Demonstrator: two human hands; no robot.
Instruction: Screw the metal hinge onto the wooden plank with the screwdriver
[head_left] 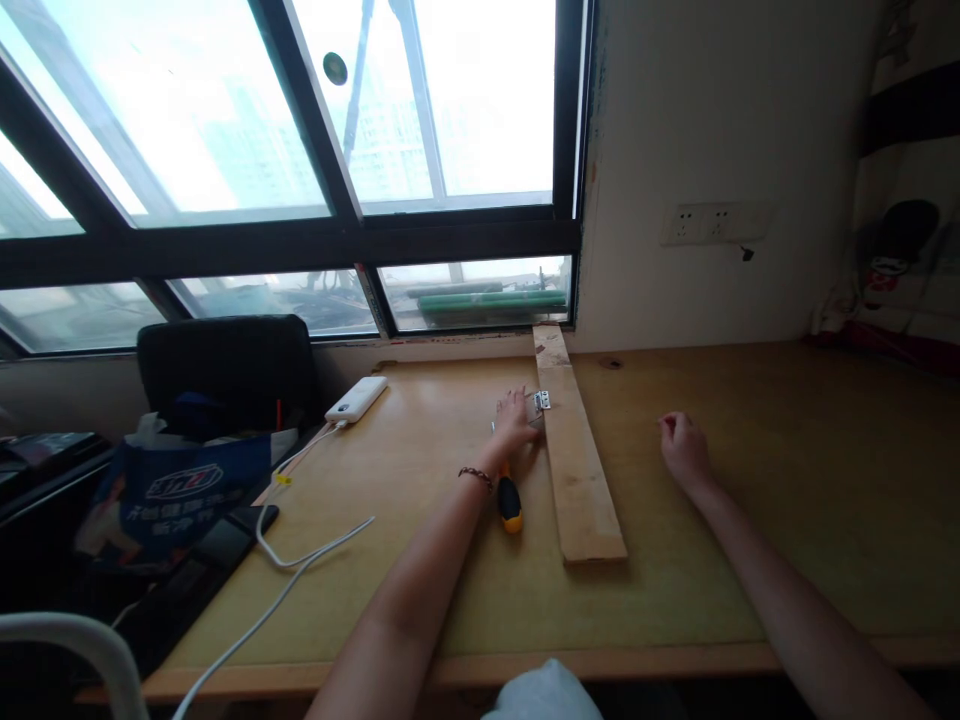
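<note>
A long wooden plank (581, 470) lies on the table, running from the window sill towards me. On its left edge sits a small metal hinge (543, 400), with one leaf on the wood. My left hand (514, 420) is just left of the hinge, fingers stretched forward and low over the tabletop; something shiny shows partly around it. Below that wrist lies a screwdriver (510, 505) with a black and orange handle, its shaft mostly hidden by my hand. To the right of the plank, my right hand (684, 450) is closed with curled fingers; whatever it pinches is too small to name.
The yellowish wooden table (450, 590) stands against the window wall. A white power bank (358, 399) with a white cable (300, 568) lies on the left. Beyond that edge are a black chair (225, 365) and a blue bag (180, 500). Wall sockets (705, 224) are at right.
</note>
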